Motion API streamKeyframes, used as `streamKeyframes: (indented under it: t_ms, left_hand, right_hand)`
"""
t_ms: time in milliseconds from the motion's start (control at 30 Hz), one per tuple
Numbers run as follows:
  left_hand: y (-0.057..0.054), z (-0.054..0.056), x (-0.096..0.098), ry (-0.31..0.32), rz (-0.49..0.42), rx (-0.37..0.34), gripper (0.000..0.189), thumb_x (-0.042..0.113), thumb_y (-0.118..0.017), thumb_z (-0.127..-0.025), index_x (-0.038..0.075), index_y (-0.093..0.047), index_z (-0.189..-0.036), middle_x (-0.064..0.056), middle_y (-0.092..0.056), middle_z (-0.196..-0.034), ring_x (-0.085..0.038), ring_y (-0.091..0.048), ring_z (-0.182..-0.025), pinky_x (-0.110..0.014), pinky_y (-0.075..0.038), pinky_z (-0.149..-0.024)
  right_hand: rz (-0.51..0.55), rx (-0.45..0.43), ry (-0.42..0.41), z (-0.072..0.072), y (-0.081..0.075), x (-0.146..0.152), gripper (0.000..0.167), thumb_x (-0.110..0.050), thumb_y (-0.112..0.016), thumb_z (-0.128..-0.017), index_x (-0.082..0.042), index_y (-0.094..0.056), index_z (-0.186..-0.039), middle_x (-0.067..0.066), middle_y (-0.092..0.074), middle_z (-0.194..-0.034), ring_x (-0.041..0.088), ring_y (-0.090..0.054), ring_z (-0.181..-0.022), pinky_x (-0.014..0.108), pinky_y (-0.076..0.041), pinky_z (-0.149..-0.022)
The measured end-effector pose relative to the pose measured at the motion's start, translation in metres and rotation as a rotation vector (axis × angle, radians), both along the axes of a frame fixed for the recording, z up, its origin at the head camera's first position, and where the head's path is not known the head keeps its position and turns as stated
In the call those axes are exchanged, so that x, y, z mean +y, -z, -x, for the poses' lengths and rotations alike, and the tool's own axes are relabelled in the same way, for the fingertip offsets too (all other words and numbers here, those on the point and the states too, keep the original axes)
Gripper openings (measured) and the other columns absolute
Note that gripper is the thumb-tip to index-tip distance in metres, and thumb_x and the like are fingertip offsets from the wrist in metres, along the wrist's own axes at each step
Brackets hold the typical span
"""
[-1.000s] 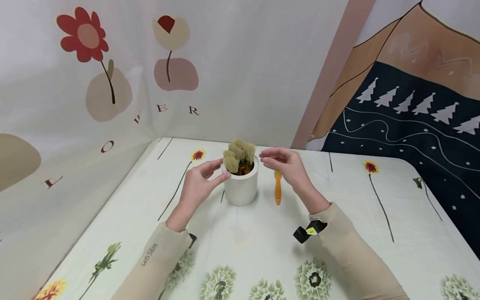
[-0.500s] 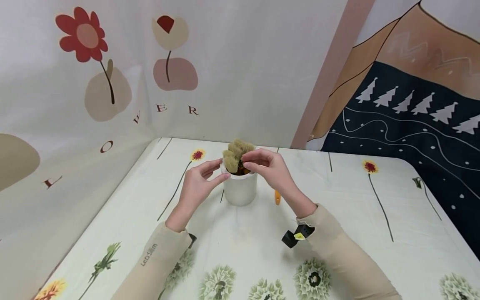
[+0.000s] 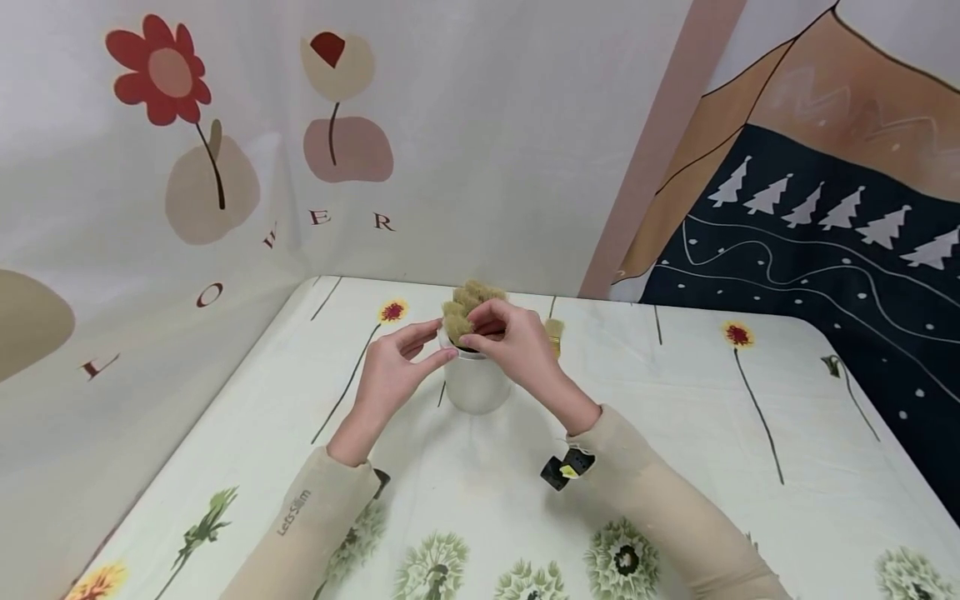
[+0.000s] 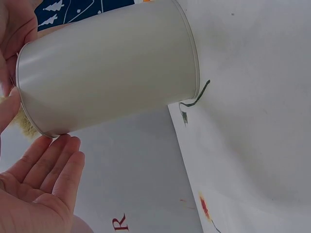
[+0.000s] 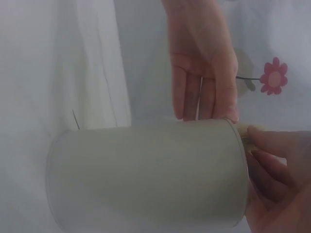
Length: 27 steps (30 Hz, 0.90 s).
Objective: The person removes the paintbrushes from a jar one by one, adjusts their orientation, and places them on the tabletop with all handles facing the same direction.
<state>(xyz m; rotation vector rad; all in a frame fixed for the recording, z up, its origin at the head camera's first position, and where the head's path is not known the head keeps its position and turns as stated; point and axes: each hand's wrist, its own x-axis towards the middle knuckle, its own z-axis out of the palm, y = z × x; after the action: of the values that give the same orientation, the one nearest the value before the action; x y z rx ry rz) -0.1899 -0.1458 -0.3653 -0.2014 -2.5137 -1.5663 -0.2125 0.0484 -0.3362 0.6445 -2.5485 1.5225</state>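
A white cylindrical pot (image 3: 477,388) stands upright on the table, with several brushes (image 3: 480,292) in it, pale bristles upward. My left hand (image 3: 392,367) rests its thumb and fairly straight fingertips against the pot's rim; the left wrist view shows the fingers (image 4: 63,170) touching the outer wall. Over the mouth of the pot, my right hand (image 3: 517,340) pinches a brush between thumb and fingers, just under the bristles; its handle is hidden in the pot. Another brush (image 3: 554,335) lies on the table behind the right hand, mostly covered by it.
A white tablecloth (image 3: 465,483) with printed flowers covers the table. Close behind it hangs a pale curtain (image 3: 487,183) with printed flowers and letters. A dark panel with white trees (image 3: 825,225) is at the right.
My right hand has come leftward from beside the pot to over its mouth and closed on a brush. My left hand has stayed at the rim.
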Motion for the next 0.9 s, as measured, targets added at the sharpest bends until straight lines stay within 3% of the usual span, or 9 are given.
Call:
streamKeyframes:
  t_ms: [200,533,900]
  left_hand:
    - [-0.001,-0.001,0.000,0.000,-0.004,0.001,0.050,0.027,-0.081,-0.084,0.011,-0.067,-0.130,-0.009,-0.067,-0.133,-0.023,-0.064,-0.124,-0.035,-0.052,-0.106]
    - [-0.001,0.000,0.000,-0.005,0.010,-0.011,0.051,0.027,-0.081,-0.085,0.011,-0.067,-0.131,-0.009,-0.067,-0.134,-0.023,-0.064,-0.124,-0.035,-0.052,-0.106]
    - [-0.002,0.000,0.001,-0.013,0.022,-0.019,0.051,0.027,-0.081,-0.084,0.011,-0.067,-0.130,-0.009,-0.067,-0.132,-0.023,-0.064,-0.124,-0.034,-0.052,-0.106]
  right_hand:
    - [-0.037,0.022,0.023,0.001,0.000,-0.002,0.012,-0.013,-0.077,-0.087,-0.006,-0.071,-0.096,0.009,-0.075,-0.093,0.019,-0.073,-0.083,0.025,-0.060,-0.071]
    - [0.067,0.045,0.017,0.000,-0.002,0.003,0.012,-0.009,-0.074,-0.089,-0.004,-0.070,-0.099,0.012,-0.074,-0.095,0.022,-0.072,-0.083,0.022,-0.057,-0.067]
    - [0.190,0.052,0.068,-0.001,-0.024,0.017,0.016,-0.011,-0.073,-0.091,-0.003,-0.069,-0.104,0.015,-0.071,-0.102,0.025,-0.070,-0.095,0.038,-0.060,-0.088]
